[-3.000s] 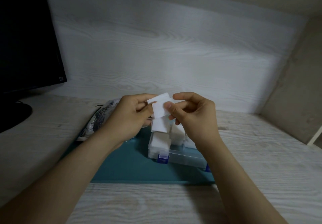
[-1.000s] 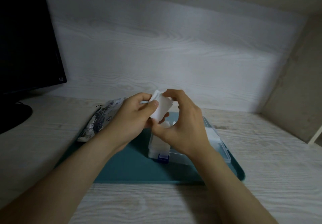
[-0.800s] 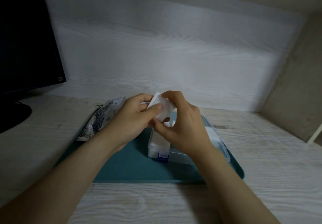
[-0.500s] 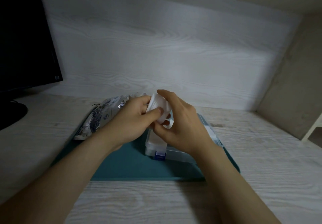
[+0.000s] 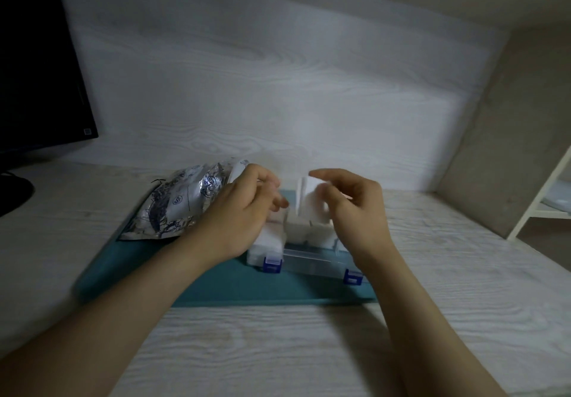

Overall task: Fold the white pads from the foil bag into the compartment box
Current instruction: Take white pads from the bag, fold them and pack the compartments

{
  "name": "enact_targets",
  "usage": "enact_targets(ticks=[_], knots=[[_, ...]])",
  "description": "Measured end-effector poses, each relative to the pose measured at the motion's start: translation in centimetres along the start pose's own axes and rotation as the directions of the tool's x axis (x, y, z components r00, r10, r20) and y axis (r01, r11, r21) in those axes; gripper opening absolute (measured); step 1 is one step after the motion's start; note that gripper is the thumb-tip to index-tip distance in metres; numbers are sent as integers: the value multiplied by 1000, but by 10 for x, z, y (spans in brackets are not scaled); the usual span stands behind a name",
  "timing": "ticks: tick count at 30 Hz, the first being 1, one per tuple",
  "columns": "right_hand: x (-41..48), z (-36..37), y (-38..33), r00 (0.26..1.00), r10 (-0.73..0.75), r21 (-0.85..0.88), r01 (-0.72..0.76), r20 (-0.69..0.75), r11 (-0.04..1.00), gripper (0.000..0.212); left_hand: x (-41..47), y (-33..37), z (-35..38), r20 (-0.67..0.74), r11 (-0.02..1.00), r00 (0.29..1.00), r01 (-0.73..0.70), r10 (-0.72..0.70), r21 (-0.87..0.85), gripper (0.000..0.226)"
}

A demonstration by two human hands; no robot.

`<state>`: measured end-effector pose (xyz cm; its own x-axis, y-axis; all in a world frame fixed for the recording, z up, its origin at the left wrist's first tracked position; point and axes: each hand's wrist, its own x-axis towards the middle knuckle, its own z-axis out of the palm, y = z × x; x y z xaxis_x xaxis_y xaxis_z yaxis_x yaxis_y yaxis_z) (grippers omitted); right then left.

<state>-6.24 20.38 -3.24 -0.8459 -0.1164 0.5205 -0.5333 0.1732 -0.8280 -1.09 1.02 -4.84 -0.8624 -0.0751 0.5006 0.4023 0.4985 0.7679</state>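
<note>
Hands hover in the middle of the frame, over the box. The right hand [image 5: 355, 208] is raised a little. Its fingers [image 5: 327, 175] and thumb pinch a folded white pad [image 5: 309, 194], which stands on edge just above the compartment box [image 5: 312, 259]. The left hand [image 5: 244, 214] is beside it, up against the foil bag [image 5: 182, 202]. Its fingers are curled, but they are blurry and I cannot tell if they hold anything.

The worktop [image 5: 278, 350] is pale wood with wavy lines, and the wall [image 5: 278, 87] behind it looks the same. A dark screen [image 5: 37, 56] fills the upper left of the frame. A white shelf [image 5: 550, 202] peeks in at the right edge. A teal mat [image 5: 216, 285] lies on the worktop, under the bag and the box.

The box is clear, with two blue clips [image 5: 272, 264] on its near side. Other white pads [image 5: 267, 242] sit packed in its compartments. The shiny, crinkled bag lies at the left of the mat.
</note>
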Motion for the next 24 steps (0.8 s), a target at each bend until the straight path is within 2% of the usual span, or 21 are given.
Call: enact_targets(ticks=[2,4,7,11,20,24], knots=[[-3,-8,5,999,36,-101,-37,-6,994,25,-3,0,-1,88,987,994,-82,70,136,25],[-8,-12,7,997,61,-211,-49,51,976,18,-7,1,-1,176,954,976,-170,128,248,36],[-13,-10,7,988,53,-345,1,145,939,13,-9,2,2,226,909,954,-266,199,321,34],[-14,-5,5,973,105,-411,-12,204,911,13,-10,-3,4,233,899,949,-282,211,336,33],[-17,10,9,978,170,-559,-75,119,825,15,-10,-5,9,275,892,942,-285,193,352,25],[-20,15,12,978,180,-666,-62,109,743,16,-8,-11,12,291,870,932,-319,216,375,26]])
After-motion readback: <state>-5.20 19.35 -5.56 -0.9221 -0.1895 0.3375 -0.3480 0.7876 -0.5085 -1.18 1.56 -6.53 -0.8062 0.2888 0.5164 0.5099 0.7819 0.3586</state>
